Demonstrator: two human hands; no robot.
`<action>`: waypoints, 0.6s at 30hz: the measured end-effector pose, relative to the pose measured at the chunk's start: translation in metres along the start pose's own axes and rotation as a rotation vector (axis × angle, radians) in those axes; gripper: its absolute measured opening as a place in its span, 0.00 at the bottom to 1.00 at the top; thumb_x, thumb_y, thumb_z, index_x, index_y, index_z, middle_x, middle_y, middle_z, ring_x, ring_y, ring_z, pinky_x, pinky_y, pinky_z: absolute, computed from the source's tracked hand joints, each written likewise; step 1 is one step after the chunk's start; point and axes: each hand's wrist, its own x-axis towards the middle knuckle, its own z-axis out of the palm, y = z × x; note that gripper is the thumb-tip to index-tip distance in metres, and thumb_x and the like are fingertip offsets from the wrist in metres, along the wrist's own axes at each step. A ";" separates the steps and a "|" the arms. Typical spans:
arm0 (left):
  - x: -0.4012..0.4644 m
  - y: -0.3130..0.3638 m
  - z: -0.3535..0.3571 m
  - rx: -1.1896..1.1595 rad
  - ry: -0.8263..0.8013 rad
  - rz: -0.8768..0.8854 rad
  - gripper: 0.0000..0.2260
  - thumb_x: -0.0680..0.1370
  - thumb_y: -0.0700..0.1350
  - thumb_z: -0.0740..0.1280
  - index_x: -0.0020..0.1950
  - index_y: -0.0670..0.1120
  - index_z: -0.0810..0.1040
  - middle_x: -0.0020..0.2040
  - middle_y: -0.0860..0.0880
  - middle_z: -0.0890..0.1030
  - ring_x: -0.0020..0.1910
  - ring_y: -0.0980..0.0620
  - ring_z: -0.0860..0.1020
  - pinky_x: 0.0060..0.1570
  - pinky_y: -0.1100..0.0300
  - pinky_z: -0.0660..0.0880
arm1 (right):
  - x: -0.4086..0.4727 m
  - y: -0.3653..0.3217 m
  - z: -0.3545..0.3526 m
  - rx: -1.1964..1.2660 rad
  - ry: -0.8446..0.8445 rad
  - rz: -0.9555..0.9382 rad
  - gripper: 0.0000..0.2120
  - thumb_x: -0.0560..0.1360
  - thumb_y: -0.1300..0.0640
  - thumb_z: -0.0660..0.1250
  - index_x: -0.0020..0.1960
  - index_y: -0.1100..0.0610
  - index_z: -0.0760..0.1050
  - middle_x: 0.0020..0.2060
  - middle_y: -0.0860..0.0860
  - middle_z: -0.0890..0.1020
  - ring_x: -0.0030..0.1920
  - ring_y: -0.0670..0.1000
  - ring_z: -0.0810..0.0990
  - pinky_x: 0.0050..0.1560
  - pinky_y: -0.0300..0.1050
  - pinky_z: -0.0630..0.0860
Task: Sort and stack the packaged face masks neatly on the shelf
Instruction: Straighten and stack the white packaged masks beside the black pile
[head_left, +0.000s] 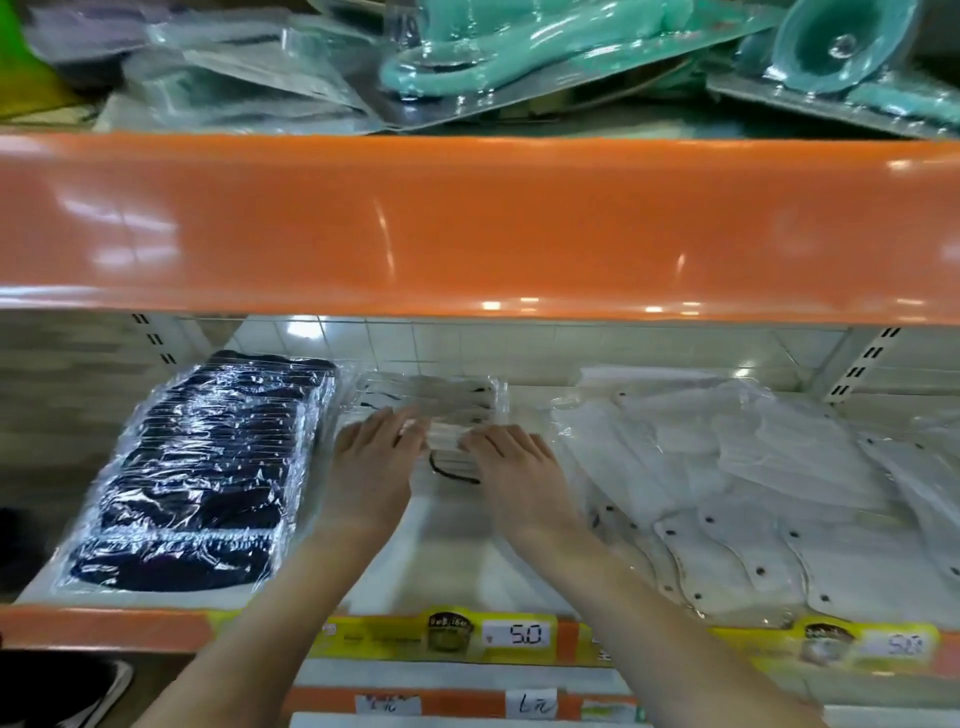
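Observation:
A pile of clear-wrapped white face masks with black ear loops lies in the middle of the white shelf. My left hand rests on its left side, fingers stretched flat. My right hand lies on its right side, fingers extended onto the packets. To the left sits a neat stack of dark navy packaged masks. A loose spread of white packaged masks covers the right part of the shelf.
An orange shelf lip hangs low overhead, with teal blister-packed items on the shelf above. Yellow price strips marked 5.0 line the front edge. A slotted upright stands at the back right.

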 end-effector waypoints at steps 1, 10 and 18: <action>-0.001 -0.006 0.004 0.010 -0.009 -0.003 0.20 0.69 0.37 0.54 0.50 0.43 0.83 0.49 0.44 0.83 0.49 0.43 0.82 0.44 0.49 0.78 | 0.000 -0.005 0.005 0.005 -0.049 0.015 0.18 0.65 0.58 0.55 0.46 0.52 0.82 0.43 0.47 0.82 0.43 0.51 0.81 0.43 0.43 0.74; -0.032 -0.017 0.045 -0.027 -0.189 -0.082 0.20 0.61 0.39 0.72 0.53 0.44 0.81 0.51 0.45 0.81 0.50 0.43 0.81 0.44 0.50 0.77 | -0.017 -0.036 0.031 0.039 -0.285 0.101 0.13 0.61 0.57 0.66 0.43 0.47 0.82 0.44 0.43 0.82 0.42 0.47 0.81 0.40 0.36 0.73; -0.036 -0.020 0.054 -0.024 -0.376 -0.143 0.23 0.70 0.47 0.54 0.59 0.40 0.78 0.56 0.40 0.81 0.54 0.39 0.81 0.46 0.42 0.79 | -0.012 -0.054 0.040 -0.031 -0.400 0.149 0.12 0.67 0.53 0.60 0.41 0.49 0.82 0.45 0.45 0.83 0.43 0.48 0.81 0.47 0.40 0.68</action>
